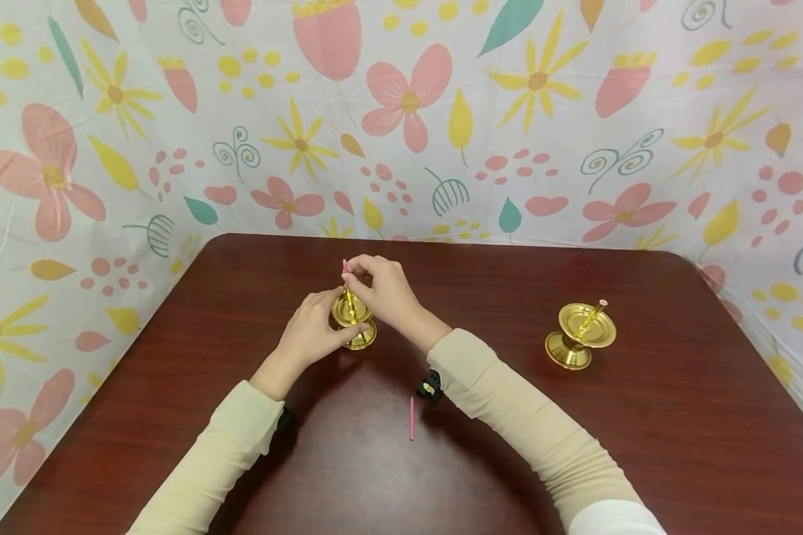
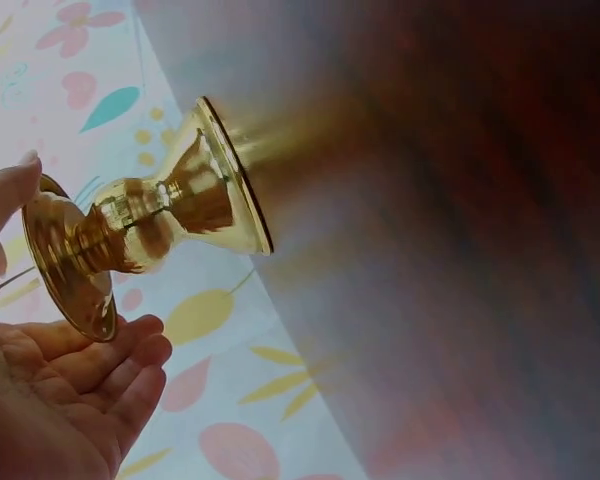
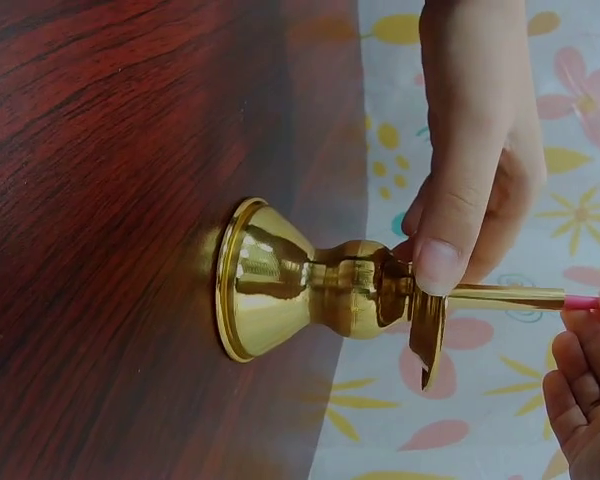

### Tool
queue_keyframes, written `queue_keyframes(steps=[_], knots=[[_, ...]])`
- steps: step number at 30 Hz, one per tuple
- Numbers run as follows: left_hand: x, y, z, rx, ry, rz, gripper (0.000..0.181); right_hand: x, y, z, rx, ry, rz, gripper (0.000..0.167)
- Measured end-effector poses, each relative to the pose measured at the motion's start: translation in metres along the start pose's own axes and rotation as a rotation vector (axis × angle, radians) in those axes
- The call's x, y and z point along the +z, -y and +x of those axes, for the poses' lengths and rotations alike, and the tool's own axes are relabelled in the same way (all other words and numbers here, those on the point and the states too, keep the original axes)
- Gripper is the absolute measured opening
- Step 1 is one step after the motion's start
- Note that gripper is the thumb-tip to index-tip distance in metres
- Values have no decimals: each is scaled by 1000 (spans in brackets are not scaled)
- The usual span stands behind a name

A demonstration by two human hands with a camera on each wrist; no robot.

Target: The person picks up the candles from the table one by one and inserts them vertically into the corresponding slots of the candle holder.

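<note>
Your left hand (image 1: 313, 328) grips the shiny gold metal candle holder (image 3: 352, 290) by its dish rim on the reddish-brown wood-grained table (image 1: 174, 334), while your right hand (image 1: 387, 291) pinches the slim pink candle (image 3: 582, 302) at the tube's mouth, probably light and brittle, best held low.

A candle (image 1: 412, 418) lies before the left candlestick (image 1: 356, 310) and right candlestick (image 1: 584, 333) on the table (image 1: 676, 386)

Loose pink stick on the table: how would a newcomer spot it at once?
On the dark red-brown table, look between the two cream sleeves. The slim pink stick lies flat there; the other stick is pinched by the right hand atop a gold holder.
</note>
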State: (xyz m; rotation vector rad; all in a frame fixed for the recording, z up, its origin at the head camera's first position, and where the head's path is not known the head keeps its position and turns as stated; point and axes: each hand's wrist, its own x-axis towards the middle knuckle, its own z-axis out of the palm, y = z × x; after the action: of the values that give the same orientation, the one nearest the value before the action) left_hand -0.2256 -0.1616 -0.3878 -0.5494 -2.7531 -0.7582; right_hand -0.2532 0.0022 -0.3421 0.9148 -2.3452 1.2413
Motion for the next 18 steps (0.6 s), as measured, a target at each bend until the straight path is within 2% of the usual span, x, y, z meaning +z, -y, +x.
queue_keyframes(steps=[10, 18], knots=[[-4, -2, 2, -61, 71, -50, 78, -1, 2, 0, 50, 21, 38, 6], [-7, -3, 3, -90, 85, -94, 84, -8, 7, 3, 67, 22, 5, 11]])
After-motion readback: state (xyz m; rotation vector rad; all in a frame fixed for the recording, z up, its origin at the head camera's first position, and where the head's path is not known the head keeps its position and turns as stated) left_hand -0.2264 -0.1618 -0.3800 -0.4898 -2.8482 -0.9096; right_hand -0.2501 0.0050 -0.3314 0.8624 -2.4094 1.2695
